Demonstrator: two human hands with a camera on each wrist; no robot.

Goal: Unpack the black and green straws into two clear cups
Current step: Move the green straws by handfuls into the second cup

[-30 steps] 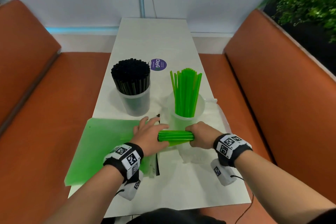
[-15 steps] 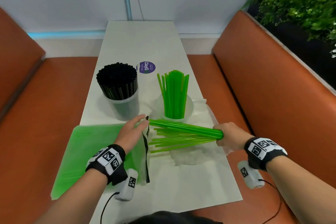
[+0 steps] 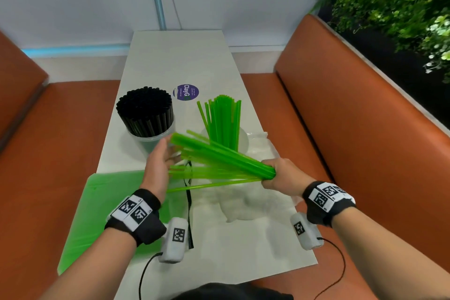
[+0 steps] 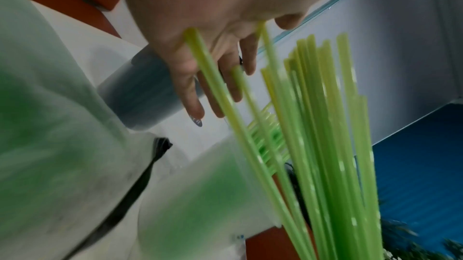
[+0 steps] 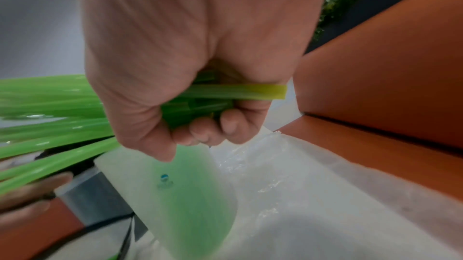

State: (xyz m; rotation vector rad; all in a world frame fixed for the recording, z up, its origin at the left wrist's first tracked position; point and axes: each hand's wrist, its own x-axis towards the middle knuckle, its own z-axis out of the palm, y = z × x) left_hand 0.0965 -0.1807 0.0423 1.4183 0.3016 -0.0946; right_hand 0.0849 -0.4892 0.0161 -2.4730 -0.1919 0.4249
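Note:
My right hand [image 3: 277, 174] [image 5: 200, 121] grips one end of a bundle of green straws [image 3: 219, 161] [image 5: 50, 117], which fans out leftward above the table. My left hand [image 3: 160, 161] [image 4: 215, 78] is spread open, fingers straight, with the free straw ends [image 4: 250, 125] touching its palm and fingers. Behind stand a clear cup of black straws [image 3: 146, 114] [image 4: 140, 94] on the left and a clear cup of green straws [image 3: 222, 122] on the right. The green straw bag [image 3: 102, 207] lies flat under my left forearm.
Crumpled clear plastic wrap [image 3: 243, 202] [image 5: 288, 185] lies on the white table [image 3: 185, 61] below my right hand. A purple round sticker [image 3: 186, 92] sits behind the cups. Orange bench seats [image 3: 353, 117] flank the table, with plants [image 3: 394, 2] at the far right.
My right hand pulled the green bundle out of the bag to the right and lifted it. The straws fanned out, and my left hand let go of the bag and rose against their free ends.

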